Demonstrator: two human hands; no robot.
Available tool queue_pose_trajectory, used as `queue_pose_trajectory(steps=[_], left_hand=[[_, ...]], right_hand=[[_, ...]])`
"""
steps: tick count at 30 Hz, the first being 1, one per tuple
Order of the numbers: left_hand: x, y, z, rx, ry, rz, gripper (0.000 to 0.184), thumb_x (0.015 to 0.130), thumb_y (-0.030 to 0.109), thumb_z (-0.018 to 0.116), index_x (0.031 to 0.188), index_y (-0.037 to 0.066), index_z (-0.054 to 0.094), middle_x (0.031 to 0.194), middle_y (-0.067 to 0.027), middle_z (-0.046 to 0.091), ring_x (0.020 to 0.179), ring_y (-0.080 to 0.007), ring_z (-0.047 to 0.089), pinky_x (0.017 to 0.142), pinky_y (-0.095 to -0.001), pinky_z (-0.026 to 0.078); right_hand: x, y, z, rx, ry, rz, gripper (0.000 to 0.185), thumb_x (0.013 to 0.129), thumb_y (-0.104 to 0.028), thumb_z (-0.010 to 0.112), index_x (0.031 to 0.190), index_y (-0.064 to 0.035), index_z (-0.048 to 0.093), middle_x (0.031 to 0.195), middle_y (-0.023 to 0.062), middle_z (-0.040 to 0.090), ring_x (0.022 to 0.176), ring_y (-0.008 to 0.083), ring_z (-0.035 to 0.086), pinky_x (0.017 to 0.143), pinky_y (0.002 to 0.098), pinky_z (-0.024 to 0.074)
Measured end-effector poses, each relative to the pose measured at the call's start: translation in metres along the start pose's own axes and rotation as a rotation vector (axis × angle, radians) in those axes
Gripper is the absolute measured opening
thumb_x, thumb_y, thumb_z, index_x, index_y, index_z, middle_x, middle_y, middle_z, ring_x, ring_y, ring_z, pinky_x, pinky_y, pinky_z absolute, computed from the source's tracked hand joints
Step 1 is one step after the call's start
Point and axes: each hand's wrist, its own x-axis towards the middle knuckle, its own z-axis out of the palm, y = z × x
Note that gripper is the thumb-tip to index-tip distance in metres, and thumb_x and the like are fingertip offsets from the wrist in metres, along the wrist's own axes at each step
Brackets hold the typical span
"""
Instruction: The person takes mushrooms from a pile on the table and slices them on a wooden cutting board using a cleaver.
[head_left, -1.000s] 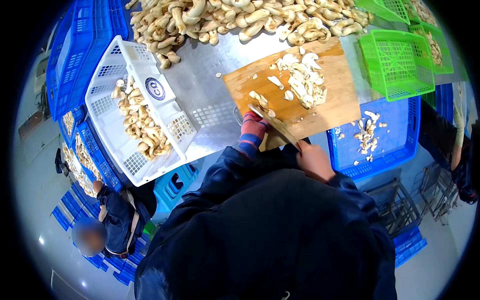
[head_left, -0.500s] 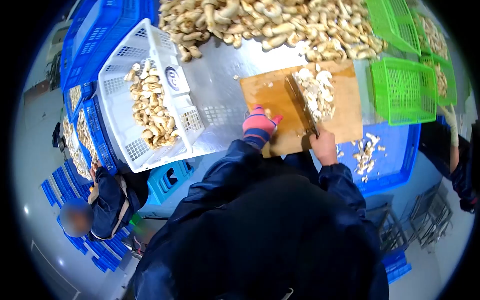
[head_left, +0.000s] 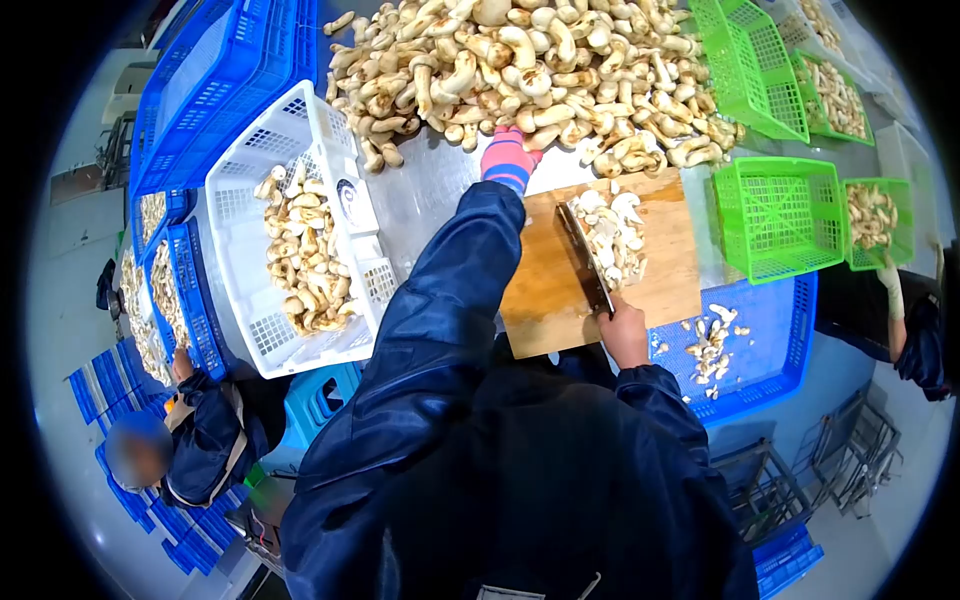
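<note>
Pink and blue knit covers the left hand [head_left: 508,160], which reaches to the near fringe of the piled mushrooms [head_left: 530,60]. I can see its thumb standing off to the right, but the fingertips are lost among the mushrooms, so I cannot tell whether it grips one. The pile spreads along the far edge of the worktop [head_left: 425,170].

Each mushroom should be light and fairly firm, I judge, though brittle where cap meets stem. The rounded skins may roll or slip, so I would take one round the thick middle of the stem with mild pressure and spare the cap.

Bare fingers of the right hand [head_left: 625,335] are curled snugly round the handle of the knife [head_left: 587,255]. Its blade lies along the left side of the slices [head_left: 615,235] on the board [head_left: 660,250], at the worktop's near edge. Those slices look thin and easily torn; I would shift them together rather than pinch them.

Farther out, a crate [head_left: 326,150] of mushrooms stands toward the worktop's left edge, a green basket [head_left: 780,215] toward its right edge, and a blue tray [head_left: 800,340] with pieces inside sits by the near right corner.
</note>
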Motion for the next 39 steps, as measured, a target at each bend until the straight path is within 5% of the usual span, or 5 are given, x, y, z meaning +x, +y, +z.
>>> queue_pose_trajectory(steps=[3, 5, 9, 27, 39], left_hand=[[-0.014, -0.002, -0.027, -0.052, -0.208, 0.014, 0.048, 0.071, 0.028, 0.069, 0.111, 0.004, 0.055, 0.098, -0.0162, 0.062, 0.090, -0.0270, 0.060, 0.080, -0.0356, 0.048], [-0.050, -0.006, -0.044, -0.895, -0.572, -0.335, 0.033, 0.079, 0.022, 0.061, 0.106, 0.003, 0.056, 0.070, -0.0059, 0.059, 0.052, -0.0114, 0.053, 0.044, -0.0252, 0.043], [-0.159, -0.022, -0.057, -1.521, -1.079, -0.663, 0.038, 0.086, 0.036, 0.051, 0.101, 0.001, 0.054, 0.088, -0.0100, 0.060, 0.053, -0.0092, 0.049, 0.048, -0.0197, 0.041], [-0.226, -0.024, -0.035, -0.781, -0.703, -0.746, 0.039, 0.082, 0.029, 0.062, 0.112, 0.005, 0.055, 0.077, -0.0020, 0.060, 0.054, -0.0093, 0.051, 0.049, -0.0241, 0.043], [-0.249, -0.046, -0.031, -1.351, -0.679, -0.896, 0.033, 0.088, 0.031, 0.054, 0.108, 0.004, 0.055, 0.085, -0.0082, 0.062, 0.062, -0.0137, 0.058, 0.050, -0.0260, 0.046]], right_hand=[[-0.002, 0.004, 0.000, 0.005, 0.015, -0.031, 0.020, 0.074, -0.012, 0.053, 0.089, -0.0034, 0.062, 0.078, 0.0248, 0.060, 0.074, 0.0414, 0.058, 0.070, 0.0473, 0.0478], [0.001, 0.005, 0.001, -0.021, 0.008, -0.045, 0.021, 0.073, -0.012, 0.052, 0.090, -0.0034, 0.062, 0.078, 0.0254, 0.060, 0.074, 0.0419, 0.058, 0.070, 0.0475, 0.0478], [0.001, 0.006, -0.005, 0.009, -0.010, -0.030, 0.028, 0.073, -0.013, 0.051, 0.097, -0.0048, 0.063, 0.077, 0.0268, 0.059, 0.074, 0.0429, 0.058, 0.071, 0.0479, 0.0476], [-0.031, 0.009, -0.030, 0.007, -0.250, -0.119, 0.022, 0.074, -0.014, 0.052, 0.084, 0.0024, 0.062, 0.075, 0.0269, 0.059, 0.076, 0.0428, 0.057, 0.070, 0.0476, 0.0453], [0.010, 0.012, 0.010, 0.197, -0.219, -0.037, 0.025, 0.072, -0.015, 0.055, 0.086, 0.0049, 0.060, 0.074, 0.0278, 0.058, 0.075, 0.0416, 0.058, 0.069, 0.0453, 0.0455]])
